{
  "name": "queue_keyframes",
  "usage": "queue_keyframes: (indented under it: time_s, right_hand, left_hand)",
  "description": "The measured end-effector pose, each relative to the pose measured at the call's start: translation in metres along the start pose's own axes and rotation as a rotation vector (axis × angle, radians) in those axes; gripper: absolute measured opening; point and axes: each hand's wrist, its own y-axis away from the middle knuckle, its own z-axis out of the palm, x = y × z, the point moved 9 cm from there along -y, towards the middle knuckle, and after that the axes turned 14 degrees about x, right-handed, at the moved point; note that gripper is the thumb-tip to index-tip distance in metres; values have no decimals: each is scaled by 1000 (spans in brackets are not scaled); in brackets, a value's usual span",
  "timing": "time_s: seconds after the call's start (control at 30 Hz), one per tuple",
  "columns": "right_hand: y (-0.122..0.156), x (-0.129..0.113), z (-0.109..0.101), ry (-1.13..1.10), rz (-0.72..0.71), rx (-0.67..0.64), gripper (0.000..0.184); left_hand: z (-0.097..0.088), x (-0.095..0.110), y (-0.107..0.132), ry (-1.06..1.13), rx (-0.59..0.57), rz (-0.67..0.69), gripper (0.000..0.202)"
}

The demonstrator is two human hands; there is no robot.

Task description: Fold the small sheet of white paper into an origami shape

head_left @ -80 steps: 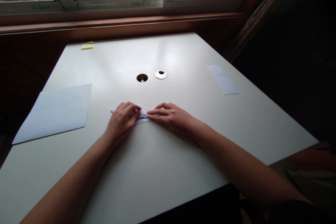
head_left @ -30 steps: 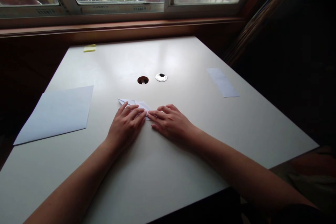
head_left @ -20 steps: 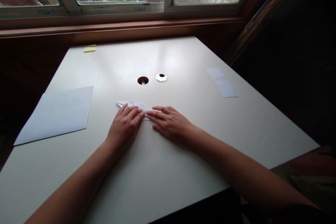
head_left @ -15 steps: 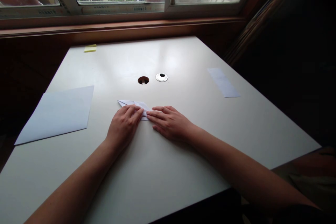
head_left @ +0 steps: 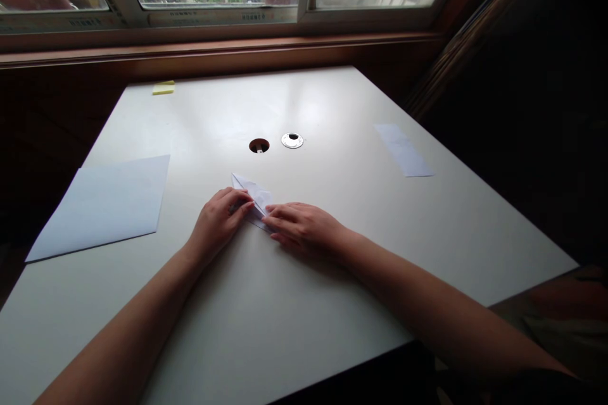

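Note:
A small folded white paper (head_left: 253, 195) lies on the white table (head_left: 304, 304) in front of me, its pointed end aimed away and to the left. My left hand (head_left: 219, 223) has its fingers curled, the tips pinching the paper's left edge. My right hand (head_left: 299, 228) lies flat over the paper's near right part, fingers stretched out and pressing it down. Much of the paper is hidden under both hands.
A flat white sheet (head_left: 102, 205) lies at the left. A narrow paper strip (head_left: 403, 150) rests at the right. A cable hole (head_left: 259, 145) and its round cover (head_left: 292, 140) sit mid-table. A yellow sticky pad (head_left: 163, 88) is at the far left corner.
The folded paper has turned, its point now aimed farther away. Both hands have drawn a little toward me. My left fingers have curled from flat into a pinch.

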Motion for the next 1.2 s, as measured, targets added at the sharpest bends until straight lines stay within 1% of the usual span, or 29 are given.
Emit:
queue_keyframes:
  time_s: [0.1,0.2,0.37,0.5,0.67,0.77,0.93,1.2]
  right_hand:
    - [-1,0,-1,7,20,2,34]
    - [-2,-2,-1,-13,24,5,34]
    - [-2,-1,4,-63,26,-2,36]
    - [-3,0,3,-66,34,-13,38]
    - [-2,2,3,-65,50,-15,45]
    - [-1,1,5,-62,40,-21,44]
    - [-3,0,4,-54,45,-30,41]
    - [-4,-3,0,-100,16,-7,33]
  left_hand:
    - [2,-4,0,4,-8,-36,17]
    - [3,-6,0,-20,-5,-38,15]
    - [1,-7,-2,-75,18,-64,12]
    - [-1,-6,-3,-63,18,-73,17]
    - [3,-6,-2,-65,1,-35,20]
    - [7,-7,-1,-76,-18,-9,21]
    - [9,-14,-1,-117,-18,-35,21]
    - [9,-17,1,-186,57,-44,18]
